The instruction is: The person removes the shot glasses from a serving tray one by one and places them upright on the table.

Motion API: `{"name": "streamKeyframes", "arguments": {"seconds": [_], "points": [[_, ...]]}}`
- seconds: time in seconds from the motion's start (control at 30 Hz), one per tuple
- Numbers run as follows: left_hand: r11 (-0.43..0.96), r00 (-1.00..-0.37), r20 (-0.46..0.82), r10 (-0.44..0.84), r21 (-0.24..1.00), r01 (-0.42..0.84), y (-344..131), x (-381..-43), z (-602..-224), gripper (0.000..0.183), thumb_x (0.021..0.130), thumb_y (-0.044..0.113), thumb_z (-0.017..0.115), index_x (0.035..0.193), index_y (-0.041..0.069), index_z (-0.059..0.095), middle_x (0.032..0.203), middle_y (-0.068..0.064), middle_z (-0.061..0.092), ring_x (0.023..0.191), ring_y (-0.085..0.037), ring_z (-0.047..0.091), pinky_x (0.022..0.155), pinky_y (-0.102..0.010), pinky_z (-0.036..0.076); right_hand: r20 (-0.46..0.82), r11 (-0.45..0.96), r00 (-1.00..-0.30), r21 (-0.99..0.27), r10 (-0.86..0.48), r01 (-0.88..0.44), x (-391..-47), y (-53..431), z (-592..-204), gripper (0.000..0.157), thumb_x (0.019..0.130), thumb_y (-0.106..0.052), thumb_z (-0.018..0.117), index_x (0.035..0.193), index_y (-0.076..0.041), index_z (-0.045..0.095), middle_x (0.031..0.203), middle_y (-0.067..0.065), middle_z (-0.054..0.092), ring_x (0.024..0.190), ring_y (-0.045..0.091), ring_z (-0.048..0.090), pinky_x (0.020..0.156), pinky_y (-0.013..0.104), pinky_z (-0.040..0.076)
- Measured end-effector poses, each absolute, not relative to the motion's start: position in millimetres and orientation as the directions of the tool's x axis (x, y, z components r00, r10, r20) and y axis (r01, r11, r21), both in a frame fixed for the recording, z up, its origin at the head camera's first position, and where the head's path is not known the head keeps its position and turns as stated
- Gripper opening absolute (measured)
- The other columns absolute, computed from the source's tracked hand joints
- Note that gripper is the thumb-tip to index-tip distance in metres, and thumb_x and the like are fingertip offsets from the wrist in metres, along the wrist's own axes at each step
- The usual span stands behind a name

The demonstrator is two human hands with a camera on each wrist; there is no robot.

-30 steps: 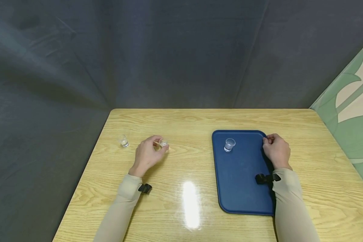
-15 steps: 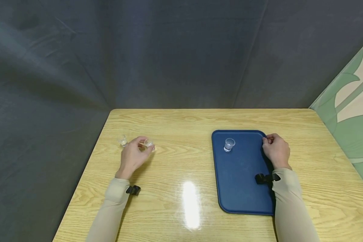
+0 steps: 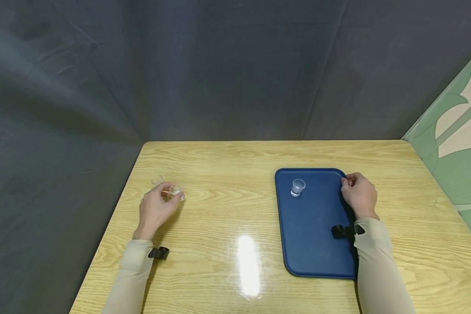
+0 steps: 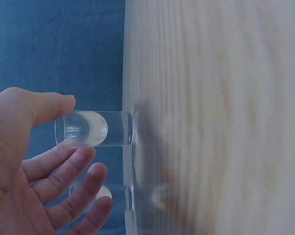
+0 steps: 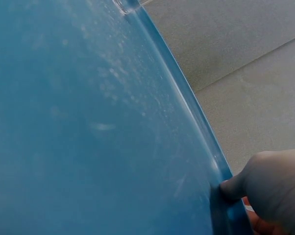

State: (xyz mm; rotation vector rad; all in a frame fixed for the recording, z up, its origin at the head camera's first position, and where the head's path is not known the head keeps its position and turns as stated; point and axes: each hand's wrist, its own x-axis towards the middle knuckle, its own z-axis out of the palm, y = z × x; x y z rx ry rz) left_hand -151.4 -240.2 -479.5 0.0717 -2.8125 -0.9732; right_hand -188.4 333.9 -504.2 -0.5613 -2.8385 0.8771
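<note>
At the left of the table, my left hand (image 3: 154, 212) pinches a small clear shot glass (image 3: 175, 191) between thumb and fingers. In the left wrist view that shot glass (image 4: 88, 129) is upright, its base at or very near the tabletop. A second shot glass (image 3: 157, 179) stands just beyond the hand, mostly hidden by it. My right hand (image 3: 360, 197) grips the blue tray (image 3: 318, 235) at its far right corner, thumb (image 5: 233, 188) over the rim and fingers underneath. One more shot glass (image 3: 297, 188) stands upright on the tray's far part.
The wooden table (image 3: 227, 218) carries the tray on its right half. A dark cloth (image 3: 235, 74) hangs behind the far edge and along the left side. A green and beige patterned surface (image 3: 463, 131) lies beyond the right edge.
My left hand has moved left and slightly nearer with its shot glass, coming in front of the second glass. The right hand and tray have stayed put.
</note>
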Motion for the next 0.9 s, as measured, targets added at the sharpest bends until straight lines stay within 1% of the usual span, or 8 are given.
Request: {"name": "streamKeyframes", "arguments": {"seconds": [0.17,0.43,0.67,0.9], "points": [[0.793,-0.980,0.140,-0.145,0.609,-0.031,-255.0,-146.3,-480.4,0.051,0.098,0.042,0.076,0.137,0.010,0.071,0.117,-0.017,0.078,0.102,-0.035,0.075,0.084,-0.054,0.054,0.013,0.767,-0.926,-0.564,0.377,0.304,-187.6,333.4,-503.8,0.038,0.109,-0.025,0.054,0.123,0.007,0.067,0.101,0.023,0.069,0.089,0.040,0.064,0.071,0.040,0.041],[0.799,-0.968,0.132,-0.212,0.594,-0.094,-279.0,-140.9,-476.0,0.053,0.099,0.046,0.073,0.137,0.009,0.070,0.114,-0.021,0.079,0.100,-0.038,0.076,0.081,-0.055,0.055,0.011,0.768,-0.928,-0.564,0.373,0.302,-186.8,332.3,-502.5,0.039,0.109,-0.026,0.053,0.124,0.007,0.066,0.102,0.024,0.069,0.090,0.041,0.065,0.071,0.040,0.041],[0.782,-0.949,0.128,-0.289,0.603,-0.157,-294.2,-140.6,-468.8,0.053,0.099,0.043,0.073,0.137,0.007,0.070,0.119,-0.024,0.077,0.104,-0.042,0.075,0.092,-0.063,0.049,0.018,0.768,-0.929,-0.569,0.370,0.295,-186.5,332.3,-501.1,0.038,0.109,-0.025,0.054,0.123,0.008,0.066,0.101,0.024,0.069,0.090,0.041,0.064,0.071,0.040,0.040],[0.786,-0.948,0.101,-0.301,0.590,-0.187,-296.7,-145.2,-466.4,0.054,0.099,0.044,0.072,0.138,0.006,0.069,0.123,-0.026,0.076,0.108,-0.043,0.073,0.093,-0.065,0.048,0.017,0.767,-0.928,-0.568,0.372,0.297,-186.2,332.0,-502.1,0.037,0.109,-0.025,0.054,0.123,0.007,0.067,0.101,0.023,0.069,0.090,0.040,0.064,0.071,0.040,0.040]]}}
